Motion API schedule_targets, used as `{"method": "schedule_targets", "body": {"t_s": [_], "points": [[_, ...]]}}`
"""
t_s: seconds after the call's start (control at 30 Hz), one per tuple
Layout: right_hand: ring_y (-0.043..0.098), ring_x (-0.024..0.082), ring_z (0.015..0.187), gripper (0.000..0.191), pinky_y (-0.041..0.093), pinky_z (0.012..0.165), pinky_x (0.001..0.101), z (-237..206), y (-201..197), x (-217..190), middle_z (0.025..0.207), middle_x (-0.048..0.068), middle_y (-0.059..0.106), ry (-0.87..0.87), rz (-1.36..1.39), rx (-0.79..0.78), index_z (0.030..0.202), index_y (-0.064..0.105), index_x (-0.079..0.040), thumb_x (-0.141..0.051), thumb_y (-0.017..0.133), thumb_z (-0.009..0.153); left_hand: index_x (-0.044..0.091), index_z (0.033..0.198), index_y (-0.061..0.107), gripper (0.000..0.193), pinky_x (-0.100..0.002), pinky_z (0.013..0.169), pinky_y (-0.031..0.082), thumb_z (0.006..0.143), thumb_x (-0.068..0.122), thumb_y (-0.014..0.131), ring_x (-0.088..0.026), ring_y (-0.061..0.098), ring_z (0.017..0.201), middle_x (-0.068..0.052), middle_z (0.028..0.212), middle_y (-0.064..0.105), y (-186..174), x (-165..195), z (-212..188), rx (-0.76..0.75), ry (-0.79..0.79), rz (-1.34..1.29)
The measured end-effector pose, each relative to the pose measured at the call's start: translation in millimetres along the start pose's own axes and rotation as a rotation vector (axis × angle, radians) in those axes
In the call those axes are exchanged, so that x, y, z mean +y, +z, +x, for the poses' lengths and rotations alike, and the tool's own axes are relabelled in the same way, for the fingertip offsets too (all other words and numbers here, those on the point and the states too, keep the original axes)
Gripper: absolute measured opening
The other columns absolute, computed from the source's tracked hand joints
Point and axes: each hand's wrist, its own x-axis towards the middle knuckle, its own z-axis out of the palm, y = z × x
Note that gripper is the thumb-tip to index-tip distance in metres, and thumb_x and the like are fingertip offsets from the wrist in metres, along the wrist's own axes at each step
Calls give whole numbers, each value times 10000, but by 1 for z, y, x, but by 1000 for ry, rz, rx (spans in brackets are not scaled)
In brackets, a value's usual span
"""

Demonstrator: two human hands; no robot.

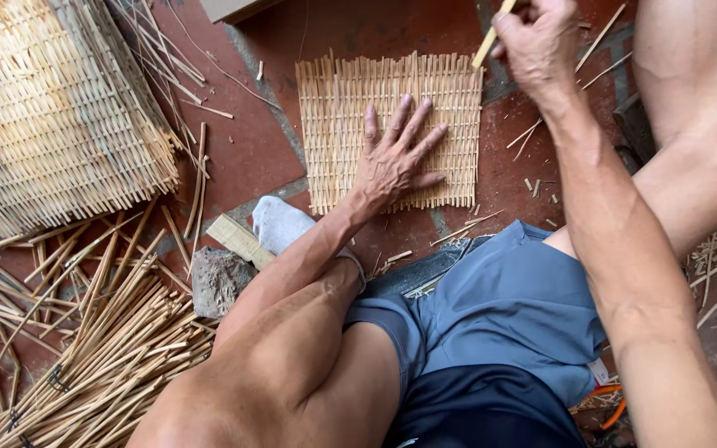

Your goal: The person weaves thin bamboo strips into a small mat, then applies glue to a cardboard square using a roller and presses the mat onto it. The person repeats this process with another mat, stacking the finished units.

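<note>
Left of the woven bamboo mat [338,124], a finished woven basket [43,108] and a loose heap of bamboo strips [101,348] lie on the red tiled floor [251,158], and the mat itself lies flat on that floor just ahead of the person's knees. The left hand [392,162] rests on the mat's lower middle with fingers spread wide, palm down; the mat looks light, thin and springy, with brittle slat ends at its edges, so broad flat pressure probably suits it better than pinching a rim. Above the mat's right corner, the right hand [537,41] is closed around a single bamboo strip [491,33], a stiff, light sliver best gripped near one end.
</note>
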Motion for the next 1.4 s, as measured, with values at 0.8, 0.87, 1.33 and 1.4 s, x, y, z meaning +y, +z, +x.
{"method": "schedule_targets", "body": {"t_s": [0.8,0.87,1.33,1.4], "points": [[655,421,630,170,516,622,549,-176,-4,-33,667,226,629,258,-629,-544,891,603,-6,-163,587,954,351,1660,306,747,-612,1267,-33,1033,740,429,-311,81,1603,-48,1743,145,-19,-23,30,-139,11,-77],[636,407,597,172,503,592,546,-179,0,-26,639,209,603,227,-633,-543,851,565,-3,-138,584,956,354,1665,308,732,-615,1270,-41,1049,734,417,-309,78,1608,-46,1749,146,-24,-20,30,-135,12,-70],[587,279,470,216,484,484,473,-169,6,-39,551,118,572,179,-726,-545,756,516,-55,-66,571,965,353,1668,296,675,-611,1273,-48,1093,682,422,-312,70,1611,-72,1750,138,-16,-19,33,-95,-46,-63],[616,314,512,188,492,486,498,-177,5,-53,590,143,596,158,-656,-504,791,544,-55,-109,592,964,344,1660,303,666,-608,1272,-44,1106,688,441,-314,79,1606,-91,1741,144,-12,-20,33,-55,-107,-64]]}}
